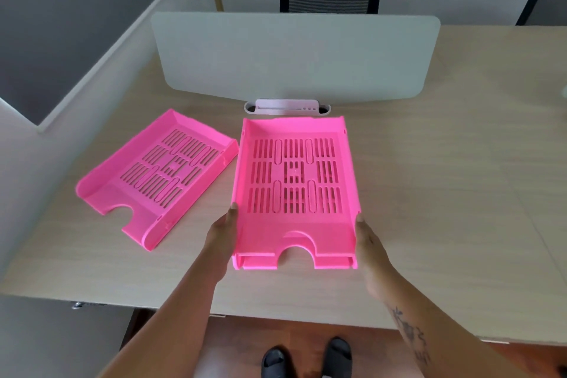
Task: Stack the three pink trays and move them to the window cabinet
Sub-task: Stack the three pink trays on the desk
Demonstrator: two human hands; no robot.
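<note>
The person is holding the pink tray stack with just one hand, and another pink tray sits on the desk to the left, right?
Not quite. The head view shows both hands on the stack: the left hand on its left side and the right hand on its right. The other tray does sit on the desk to the left.

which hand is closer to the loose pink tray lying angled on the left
Left. The left hand grips the left side of the stacked trays, just right of the angled tray. The right hand holds the stack's far right side.
</note>
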